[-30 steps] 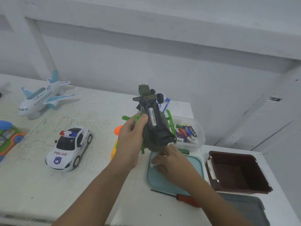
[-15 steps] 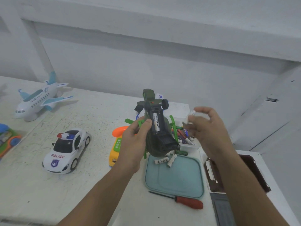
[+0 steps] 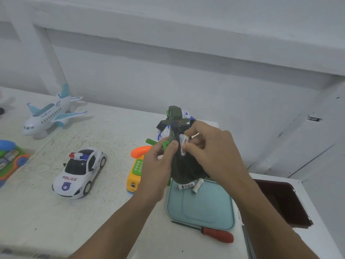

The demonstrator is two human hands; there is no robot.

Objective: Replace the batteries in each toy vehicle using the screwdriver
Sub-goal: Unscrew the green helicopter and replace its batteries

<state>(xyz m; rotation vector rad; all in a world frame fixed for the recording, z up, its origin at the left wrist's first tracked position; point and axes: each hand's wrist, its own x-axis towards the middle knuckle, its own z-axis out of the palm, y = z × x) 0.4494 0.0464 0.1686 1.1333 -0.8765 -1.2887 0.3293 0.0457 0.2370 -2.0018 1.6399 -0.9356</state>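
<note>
My left hand (image 3: 158, 165) grips a dark green toy helicopter (image 3: 175, 116), belly up, above the table. My right hand (image 3: 214, 152) reaches over it from the right, and its fingertips pinch a white battery (image 3: 183, 144) lying in the open battery bay. Two more white batteries (image 3: 190, 185) lie on the teal lid (image 3: 201, 208) just below the toy. A red-handled screwdriver (image 3: 214, 234) rests on the table in front of the lid. The helicopter's lower body is hidden behind my hands.
A white police car (image 3: 80, 172) stands to the left, a white and blue airplane (image 3: 50, 113) further back left. A yellow toy phone with an orange handset (image 3: 138, 165) lies beside my left hand. A dark brown bin (image 3: 283, 200) sits at the right, a colourful toy (image 3: 9, 157) at the left edge.
My right hand came back from the battery box on the right and now pinches the battery in the helicopter's bay. The left hand keeps its hold on the toy.
</note>
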